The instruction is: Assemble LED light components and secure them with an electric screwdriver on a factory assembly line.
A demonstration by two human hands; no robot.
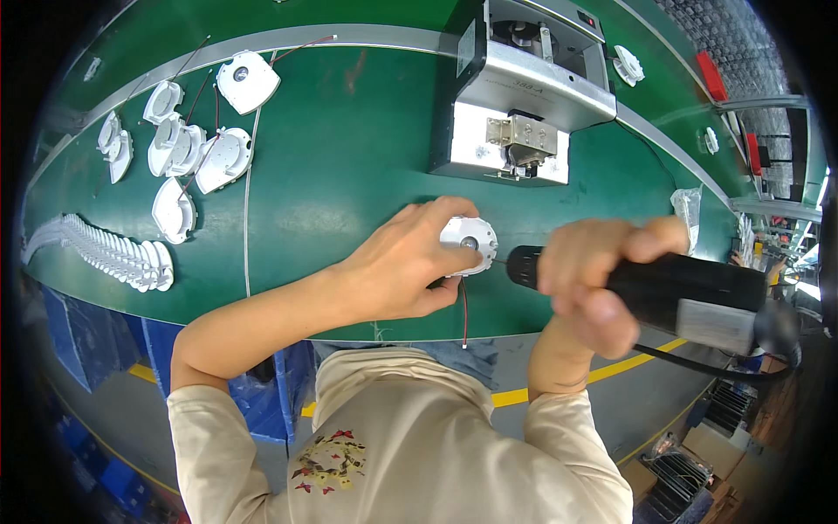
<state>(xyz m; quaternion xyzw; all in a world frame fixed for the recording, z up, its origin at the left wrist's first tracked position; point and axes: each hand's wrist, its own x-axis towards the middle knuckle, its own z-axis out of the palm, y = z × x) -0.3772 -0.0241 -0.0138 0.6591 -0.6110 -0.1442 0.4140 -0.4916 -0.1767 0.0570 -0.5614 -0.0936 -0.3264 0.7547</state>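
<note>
My left hand [403, 255] grips a small white plastic housing [469, 232] near the front edge of the green bench. A round metal piece sits at the housing's middle, and a thin red-and-black wire [464, 314] hangs from it over the bench edge. My right hand [595, 275], a little blurred, is wrapped around a black electric screwdriver [690, 293] tilted almost level. Its thin bit points left at the housing's right edge; I cannot tell whether they touch.
A metal screw feeder [537, 87] stands at the back centre. Several white housings with wires [179, 144] lie at the left, near a long curved row of white parts [113, 253]. A clear plastic bag [688, 214] lies at the right. The screwdriver's cable [724, 374] loops below it.
</note>
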